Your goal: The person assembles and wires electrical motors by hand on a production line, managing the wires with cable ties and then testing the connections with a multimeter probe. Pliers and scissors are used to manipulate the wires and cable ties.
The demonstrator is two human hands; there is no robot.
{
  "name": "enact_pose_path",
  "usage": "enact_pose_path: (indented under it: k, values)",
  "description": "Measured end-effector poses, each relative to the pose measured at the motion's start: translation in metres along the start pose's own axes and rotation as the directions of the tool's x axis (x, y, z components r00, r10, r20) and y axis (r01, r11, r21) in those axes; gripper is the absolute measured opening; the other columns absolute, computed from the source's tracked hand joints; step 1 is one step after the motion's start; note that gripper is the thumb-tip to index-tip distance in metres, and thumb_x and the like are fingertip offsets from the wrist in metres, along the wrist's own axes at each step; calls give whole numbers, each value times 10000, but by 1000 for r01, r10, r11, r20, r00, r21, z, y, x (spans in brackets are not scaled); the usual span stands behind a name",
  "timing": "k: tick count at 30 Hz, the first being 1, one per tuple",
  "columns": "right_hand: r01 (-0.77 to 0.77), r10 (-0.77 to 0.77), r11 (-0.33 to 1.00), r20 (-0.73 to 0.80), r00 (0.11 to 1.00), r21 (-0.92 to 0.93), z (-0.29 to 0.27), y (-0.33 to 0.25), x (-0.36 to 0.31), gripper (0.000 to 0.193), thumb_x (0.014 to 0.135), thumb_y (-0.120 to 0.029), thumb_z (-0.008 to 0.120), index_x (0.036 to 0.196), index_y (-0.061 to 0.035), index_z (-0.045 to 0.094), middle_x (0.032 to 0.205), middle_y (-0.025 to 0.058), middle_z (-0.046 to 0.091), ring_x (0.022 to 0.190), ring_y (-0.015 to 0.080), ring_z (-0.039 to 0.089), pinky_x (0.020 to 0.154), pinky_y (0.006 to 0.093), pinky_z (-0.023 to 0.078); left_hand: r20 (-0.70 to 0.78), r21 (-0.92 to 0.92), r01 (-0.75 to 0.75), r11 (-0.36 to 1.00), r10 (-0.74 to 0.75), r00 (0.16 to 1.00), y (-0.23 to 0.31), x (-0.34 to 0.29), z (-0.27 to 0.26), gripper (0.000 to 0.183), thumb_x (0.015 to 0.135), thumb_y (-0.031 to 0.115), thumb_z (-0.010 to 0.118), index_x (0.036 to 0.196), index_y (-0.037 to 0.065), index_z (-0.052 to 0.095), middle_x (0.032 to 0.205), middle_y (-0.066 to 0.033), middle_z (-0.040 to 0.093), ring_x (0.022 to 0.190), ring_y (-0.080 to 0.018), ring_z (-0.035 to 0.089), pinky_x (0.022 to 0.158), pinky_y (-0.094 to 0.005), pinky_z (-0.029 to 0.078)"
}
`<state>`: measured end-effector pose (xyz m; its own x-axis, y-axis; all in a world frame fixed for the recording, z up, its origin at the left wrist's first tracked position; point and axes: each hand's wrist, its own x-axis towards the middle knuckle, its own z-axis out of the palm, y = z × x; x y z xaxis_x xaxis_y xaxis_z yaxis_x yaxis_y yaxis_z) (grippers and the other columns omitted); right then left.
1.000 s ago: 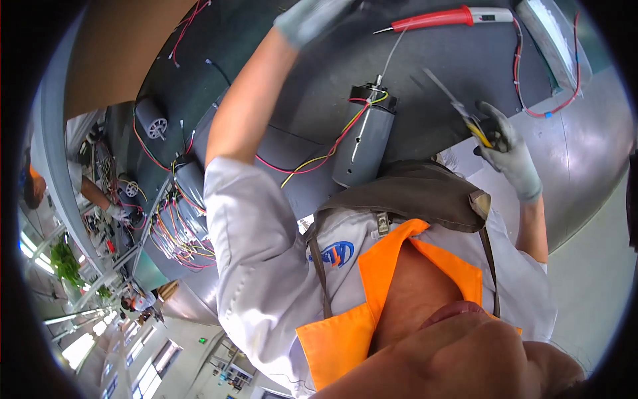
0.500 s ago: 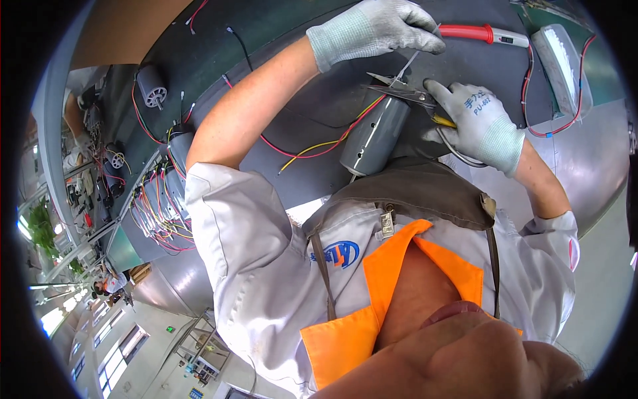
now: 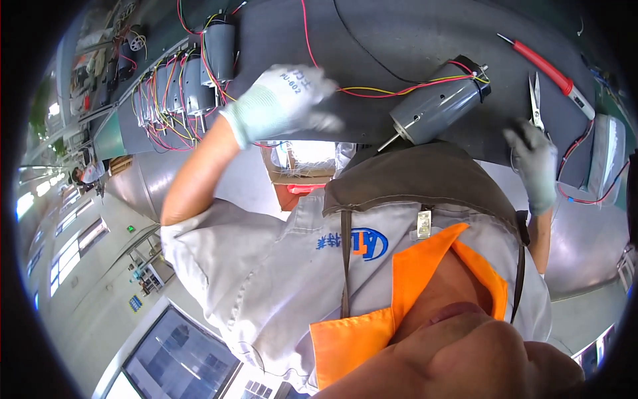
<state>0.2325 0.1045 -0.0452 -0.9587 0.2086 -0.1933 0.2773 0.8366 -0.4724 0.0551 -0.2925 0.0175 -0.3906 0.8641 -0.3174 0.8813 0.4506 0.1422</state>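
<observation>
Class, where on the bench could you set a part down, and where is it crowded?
Bare bench: beyond the wired motor, between the black wire and red pointed tool. Crowded: left, among clustered motors; right, around scissors.

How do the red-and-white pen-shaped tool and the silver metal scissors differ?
The red-and-white pen-shaped tool has one thin tip; the silver metal scissors have two blades. The scissors are at the gloved right hand; the tool lies apart from it. Both taper to points.
</observation>
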Motion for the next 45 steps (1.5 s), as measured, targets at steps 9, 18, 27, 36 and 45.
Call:
enact_pose_path:
  k: [9,18,27,36,45]
  values:
    - [-111,-218,580,285,933,807,42,-84,80,335,982,-306,601,1080,7,670,866,48,704,654,83,614,573,229,484,-816,-357,-180,917,-212,538,52,122,106,785,732,403,687,1373,8,464,1228,-308,527,1078,-450,563,933,-560,455]
    - [429,-288,696,-323,901,576,28,-94,192,442,951,-292,663,1264,14,602,1120,163,686,1030,211,647,925,329,496,-251,-943,-16,332,-682,687,-111,193,-20,754,934,403,603,1456,-98,387,1433,-243,505,1385,-281,424,1169,-344,261]
    - [220,274,909,-906,323,353,-105,97,74,463,929,-198,707,1323,-5,560,820,17,632,747,79,580,645,249,482,-45,-989,-130,-72,-685,727,-2,39,44,422,1007,252,563,1339,-6,533,754,0,575,602,-61,521,523,-206,420]
    - [-73,160,874,-142,977,481,-85,28,118,262,901,-254,723,1047,-39,689,720,-2,642,539,75,589,449,236,455,80,-913,-62,-403,-326,942,81,45,36,354,971,267,636,1172,-25,647,946,-25,656,871,-113,599,790,-276,500]
    - [255,-506,471,22,863,844,22,-88,52,263,884,-181,730,1050,23,725,976,112,719,871,164,668,786,294,533,-167,-775,-480,-411,-599,783,66,97,28,257,985,155,610,1106,-65,661,928,-101,717,834,-145,680,804,-263,531]
